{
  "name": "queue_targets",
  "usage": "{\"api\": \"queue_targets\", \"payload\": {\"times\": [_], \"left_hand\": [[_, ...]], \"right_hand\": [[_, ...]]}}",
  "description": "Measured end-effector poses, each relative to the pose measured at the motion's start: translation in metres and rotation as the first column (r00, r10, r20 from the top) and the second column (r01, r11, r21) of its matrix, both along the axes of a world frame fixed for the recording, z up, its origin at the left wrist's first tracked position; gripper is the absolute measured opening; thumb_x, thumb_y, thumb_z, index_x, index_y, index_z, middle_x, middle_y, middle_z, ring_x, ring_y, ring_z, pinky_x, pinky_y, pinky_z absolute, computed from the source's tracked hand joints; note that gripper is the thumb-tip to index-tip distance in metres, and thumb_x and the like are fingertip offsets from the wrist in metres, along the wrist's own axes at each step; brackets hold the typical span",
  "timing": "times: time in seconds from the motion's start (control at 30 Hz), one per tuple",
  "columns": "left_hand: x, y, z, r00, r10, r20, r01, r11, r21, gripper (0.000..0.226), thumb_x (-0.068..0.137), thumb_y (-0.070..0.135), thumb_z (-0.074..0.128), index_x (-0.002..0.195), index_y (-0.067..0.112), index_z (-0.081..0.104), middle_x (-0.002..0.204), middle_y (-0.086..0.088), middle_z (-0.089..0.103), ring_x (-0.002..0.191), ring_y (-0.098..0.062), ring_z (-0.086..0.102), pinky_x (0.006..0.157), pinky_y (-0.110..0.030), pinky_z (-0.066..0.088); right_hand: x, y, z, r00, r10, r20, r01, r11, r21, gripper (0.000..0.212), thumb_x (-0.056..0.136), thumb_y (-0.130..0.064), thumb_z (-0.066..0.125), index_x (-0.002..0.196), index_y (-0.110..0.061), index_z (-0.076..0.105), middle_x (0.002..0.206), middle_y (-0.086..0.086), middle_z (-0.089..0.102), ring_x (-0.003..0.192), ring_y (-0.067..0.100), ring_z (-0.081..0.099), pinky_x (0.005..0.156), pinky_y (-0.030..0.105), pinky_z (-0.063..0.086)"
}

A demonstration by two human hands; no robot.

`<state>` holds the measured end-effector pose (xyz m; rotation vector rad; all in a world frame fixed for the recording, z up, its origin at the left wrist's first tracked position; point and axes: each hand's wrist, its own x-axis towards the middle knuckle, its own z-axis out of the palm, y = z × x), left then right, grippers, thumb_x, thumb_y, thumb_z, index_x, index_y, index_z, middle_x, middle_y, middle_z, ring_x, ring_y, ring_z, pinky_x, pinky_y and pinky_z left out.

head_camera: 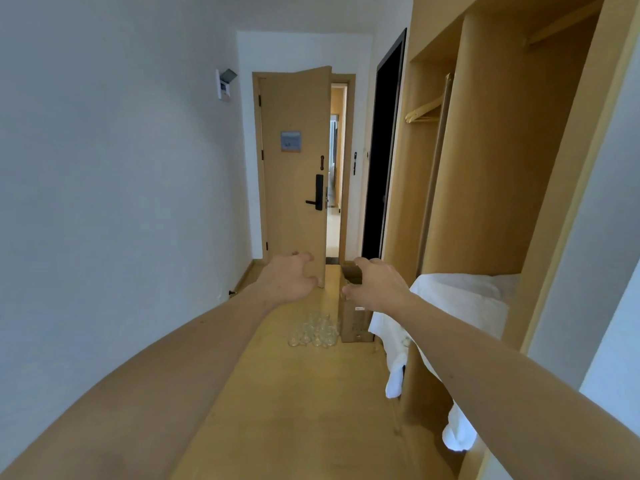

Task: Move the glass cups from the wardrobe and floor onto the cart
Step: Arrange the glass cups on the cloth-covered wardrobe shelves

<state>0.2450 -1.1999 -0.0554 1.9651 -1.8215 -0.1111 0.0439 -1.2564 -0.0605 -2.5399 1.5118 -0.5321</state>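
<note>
A plain white wall (114, 174) runs down the left side of the corridor, with a small white wall unit (225, 85) mounted high on it near the far end. The left hand (289, 277) is stretched out ahead at the end of a bare forearm, back of the hand up, fingers spread and curved like a claw; its grip is wide and holds nothing. Behind it the wooden door (294, 171) stands ajar, a black lock handle (317, 192) on its face and a small notice (290, 141) above. The glass cups (314, 330) sit clustered on the wooden floor (294, 410), below and between the two hands and well apart from both; neither hand touches them. Just to the right of the cups, touching or nearly touching the cluster, stands a cardboard box (356, 323), its open top partly hidden by the right hand (375, 287). That hand mirrors the other: arm extended, palm down, fingers curved and parted, thumb dropped below, grip wide and empty. Further right, white towels (464, 299) lie on a low shelf of the open wardrobe (491, 168) and hang over its edge toward the floor. Higher in the wardrobe, wooden hangers (424, 110) hang on a rail. No cups can be made out inside the wardrobe from this angle.
</note>
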Motion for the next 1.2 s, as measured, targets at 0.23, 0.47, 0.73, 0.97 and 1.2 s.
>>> {"api": "queue_targets", "payload": {"times": [0.23, 0.47, 0.73, 0.97, 1.2], "left_hand": [[0.059, -0.093, 0.006, 0.997, -0.069, 0.046, 0.069, 0.997, -0.014, 0.053, 0.098, 0.037, 0.058, 0.145, 0.014, 0.048, 0.139, -0.013, 0.057, 0.123, -0.03, 0.056, 0.099, -0.039, 0.05], [0.118, -0.183, 0.017, 0.994, -0.103, 0.025, 0.103, 0.994, -0.026, 0.059, 0.1, 0.035, 0.055, 0.154, 0.016, 0.039, 0.145, -0.011, 0.053, 0.126, -0.029, 0.055, 0.1, -0.039, 0.05], [0.153, -0.292, 0.008, 0.993, -0.105, 0.045, 0.106, 0.994, -0.011, 0.06, 0.098, 0.039, 0.059, 0.152, 0.022, 0.041, 0.15, -0.007, 0.049, 0.127, -0.029, 0.053, 0.097, -0.035, 0.048], [0.165, -0.401, -0.011, 0.997, -0.031, 0.072, 0.033, 0.999, -0.027, 0.059, 0.096, 0.042, 0.059, 0.15, 0.025, 0.043, 0.151, -0.007, 0.046, 0.137, -0.029, 0.041, 0.103, -0.042, 0.043], [0.152, -0.53, 0.003, 0.996, 0.021, 0.085, -0.021, 1.0, 0.005, 0.057, 0.097, 0.041, 0.058, 0.15, 0.025, 0.043, 0.152, -0.006, 0.045, 0.138, -0.028, 0.041, 0.108, -0.044, 0.042]], "right_hand": [[0.062, -0.084, 0.007, 0.998, -0.068, -0.019, 0.067, 0.997, -0.033, 0.064, 0.092, -0.051, 0.064, 0.144, -0.018, 0.044, 0.128, 0.009, 0.055, 0.116, 0.03, 0.052, 0.091, 0.045, 0.054], [0.124, -0.167, 0.007, 0.994, -0.109, -0.022, 0.109, 0.994, -0.018, 0.064, 0.094, -0.048, 0.062, 0.148, -0.02, 0.04, 0.133, 0.008, 0.052, 0.12, 0.03, 0.051, 0.092, 0.042, 0.053], [0.156, -0.271, -0.011, 0.991, -0.13, -0.035, 0.131, 0.991, 0.016, 0.061, 0.093, -0.047, 0.063, 0.144, -0.021, 0.043, 0.13, 0.007, 0.054, 0.118, 0.03, 0.052, 0.095, 0.044, 0.052], [0.174, -0.395, -0.028, 0.996, -0.087, -0.022, 0.087, 0.996, 0.0, 0.068, 0.095, -0.049, 0.061, 0.15, -0.018, 0.039, 0.143, 0.008, 0.048, 0.131, 0.032, 0.045, 0.099, 0.044, 0.05], [0.175, -0.53, -0.019, 0.999, -0.045, -0.001, 0.045, 0.999, 0.022, 0.066, 0.093, -0.047, 0.063, 0.15, -0.021, 0.039, 0.144, 0.007, 0.048, 0.132, 0.029, 0.045, 0.098, 0.044, 0.049]]}}
